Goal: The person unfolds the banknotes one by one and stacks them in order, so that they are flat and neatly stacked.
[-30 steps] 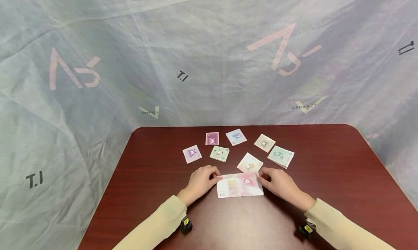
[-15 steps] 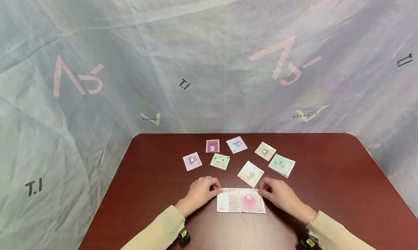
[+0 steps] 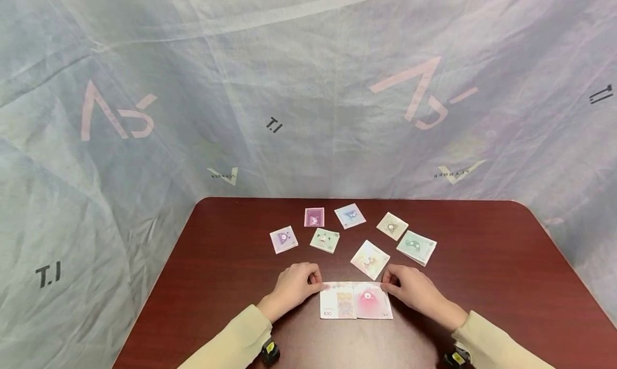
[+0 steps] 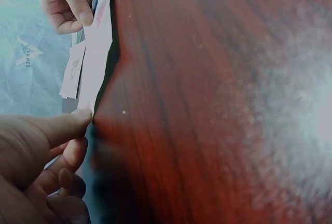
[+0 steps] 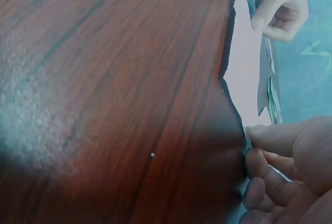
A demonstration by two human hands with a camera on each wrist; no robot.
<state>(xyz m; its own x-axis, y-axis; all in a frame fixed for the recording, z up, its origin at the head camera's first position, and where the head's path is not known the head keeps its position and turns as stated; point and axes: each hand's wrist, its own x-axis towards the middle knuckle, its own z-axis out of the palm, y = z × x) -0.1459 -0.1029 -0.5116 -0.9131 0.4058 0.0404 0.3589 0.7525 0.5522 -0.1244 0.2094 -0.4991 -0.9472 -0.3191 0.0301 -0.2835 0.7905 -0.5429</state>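
A pink and white play banknote (image 3: 337,303), marked 100 and printed with a pink cartoon figure, is spread out in front of me, a crease down its middle. My left hand (image 3: 293,284) pinches its upper left corner between thumb and fingers. At the opposite upper corner, my right hand (image 3: 418,290) pinches it the same way. From the left wrist, the note (image 4: 96,60) looks slightly bent along the crease, its near edge casting a shadow on the table. Just beyond it lies a folded yellowish note (image 3: 370,260), close to my right fingertips.
More folded notes lie farther back: a purple one (image 3: 284,239), a magenta one (image 3: 314,217), a blue one (image 3: 350,216), a green one (image 3: 325,240), a beige one (image 3: 392,226) and a teal stack (image 3: 416,247). Behind the reddish-brown table (image 3: 217,262) hangs a grey cloth (image 3: 308,90).
Both hands have drawn the pink note slightly toward me, so it no longer overlaps the yellowish note. Its right half now faces the view more fully. The head view has tilted up a little.
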